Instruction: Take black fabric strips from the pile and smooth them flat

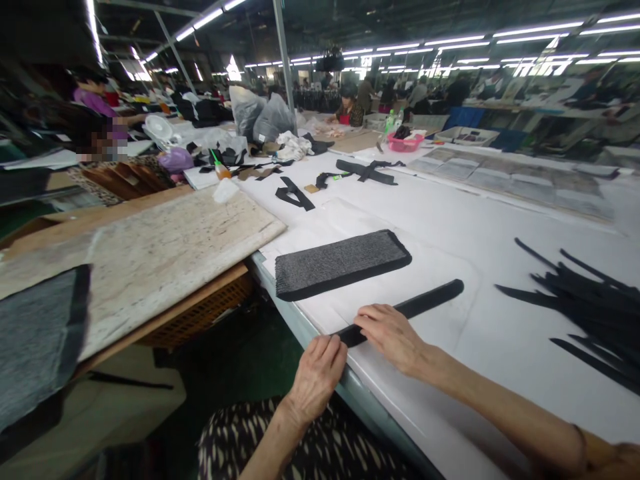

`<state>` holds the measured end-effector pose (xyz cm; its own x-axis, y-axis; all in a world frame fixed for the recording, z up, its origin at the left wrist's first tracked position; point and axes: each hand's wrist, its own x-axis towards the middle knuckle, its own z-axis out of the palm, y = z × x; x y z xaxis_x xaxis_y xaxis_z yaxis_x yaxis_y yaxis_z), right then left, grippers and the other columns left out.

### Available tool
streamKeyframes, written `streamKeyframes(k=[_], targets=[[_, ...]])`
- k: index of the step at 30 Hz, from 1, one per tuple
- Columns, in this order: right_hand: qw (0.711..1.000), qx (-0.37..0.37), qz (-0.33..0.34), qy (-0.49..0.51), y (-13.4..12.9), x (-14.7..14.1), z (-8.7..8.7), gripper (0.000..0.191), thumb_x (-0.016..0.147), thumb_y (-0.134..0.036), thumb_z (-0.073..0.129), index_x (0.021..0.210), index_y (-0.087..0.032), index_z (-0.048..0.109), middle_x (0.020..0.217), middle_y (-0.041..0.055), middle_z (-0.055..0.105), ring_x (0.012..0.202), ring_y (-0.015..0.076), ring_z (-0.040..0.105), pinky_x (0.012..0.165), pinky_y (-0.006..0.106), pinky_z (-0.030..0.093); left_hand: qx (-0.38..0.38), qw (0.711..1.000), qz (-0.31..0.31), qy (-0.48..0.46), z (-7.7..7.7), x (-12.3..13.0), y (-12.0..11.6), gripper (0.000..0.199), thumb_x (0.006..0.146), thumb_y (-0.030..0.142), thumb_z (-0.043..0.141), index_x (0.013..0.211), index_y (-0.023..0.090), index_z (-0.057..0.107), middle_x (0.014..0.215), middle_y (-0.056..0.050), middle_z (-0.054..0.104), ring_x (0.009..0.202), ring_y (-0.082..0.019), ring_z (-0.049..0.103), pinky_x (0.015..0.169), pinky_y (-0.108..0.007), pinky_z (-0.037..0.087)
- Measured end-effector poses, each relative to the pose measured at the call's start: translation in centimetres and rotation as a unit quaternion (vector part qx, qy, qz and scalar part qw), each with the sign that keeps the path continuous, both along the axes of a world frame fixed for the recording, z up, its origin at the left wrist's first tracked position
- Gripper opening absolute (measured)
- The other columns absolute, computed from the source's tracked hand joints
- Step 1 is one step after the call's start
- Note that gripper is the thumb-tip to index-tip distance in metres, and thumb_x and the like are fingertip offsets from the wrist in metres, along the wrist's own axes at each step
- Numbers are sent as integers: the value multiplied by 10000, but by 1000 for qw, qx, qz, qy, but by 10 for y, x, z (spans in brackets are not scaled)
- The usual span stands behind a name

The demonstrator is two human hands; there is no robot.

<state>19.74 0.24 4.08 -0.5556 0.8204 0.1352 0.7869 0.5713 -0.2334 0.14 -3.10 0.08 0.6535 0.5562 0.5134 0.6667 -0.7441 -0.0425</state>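
Note:
A long black fabric strip [430,299] lies slantwise near the front edge of the white table. My left hand [320,370] pinches its near end at the table edge, fingers closed. Just to the right, my right hand [393,337] has its bent fingertips closed on the same strip. Beyond the strip lies a grey textured fabric panel [345,262] with black borders, apart from both hands. At the right is a pile of loose black strips [590,310].
A pale worn board [150,260] adjoins on the left, with another grey panel [40,340] at its edge. Black scraps [295,195], a glue bottle [220,167] and a pink basket [406,141] lie farther back. A co-worker [107,143] sits at the left.

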Motion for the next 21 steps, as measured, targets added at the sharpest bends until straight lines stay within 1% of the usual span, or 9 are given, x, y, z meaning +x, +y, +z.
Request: streamKeyframes(k=[4,8,11,13,15,18,21], targets=[[1000,-20,18,-4,4,-16,-5,108,832,-96,574,881,-190,594,959,20,596,873,167,543,799,314,422,-30,997,24,-65,-7,-5,-11,336,846,16,340,1017,123,609,994,-115,646,912,-221,571,797,-387,508],[999,-16,18,-31,6,-26,-12,83,814,-112,601,818,-192,580,907,18,578,837,179,530,752,317,414,-71,987,46,-136,-5,-10,-17,328,834,24,376,1028,142,614,1059,-109,656,1001,-229,571,843,-405,510],[999,-23,8,-43,7,-31,-14,100,802,-99,609,770,-186,571,880,20,570,831,177,526,730,302,407,-114,964,82,-225,0,-16,-16,296,843,42,402,1018,152,615,1033,-100,660,979,-203,583,834,-374,521],[998,-37,3,-44,9,-34,-12,105,799,-97,618,758,-180,570,876,19,573,829,171,527,728,291,403,-153,939,119,-282,1,-19,-12,262,849,64,419,978,160,627,984,-87,668,936,-185,602,810,-344,531],[998,-49,3,-48,10,-36,-9,106,797,-97,624,753,-175,568,874,18,582,827,168,530,731,286,399,-198,914,154,-320,2,-21,-7,241,845,81,430,920,172,639,928,-68,679,889,-173,622,786,-322,540],[997,-46,10,-63,10,-38,-6,101,811,-95,607,763,-173,563,851,17,598,814,174,536,734,299,382,-250,892,175,-334,3,-21,0,239,808,69,449,884,177,648,884,-48,690,858,-169,639,781,-314,540],[997,-22,17,-71,9,-37,-11,114,818,-65,576,795,-176,562,822,13,604,794,179,536,719,308,358,-275,887,170,-330,4,-17,4,245,782,57,463,889,172,650,872,-44,694,840,-170,642,778,-316,536]])
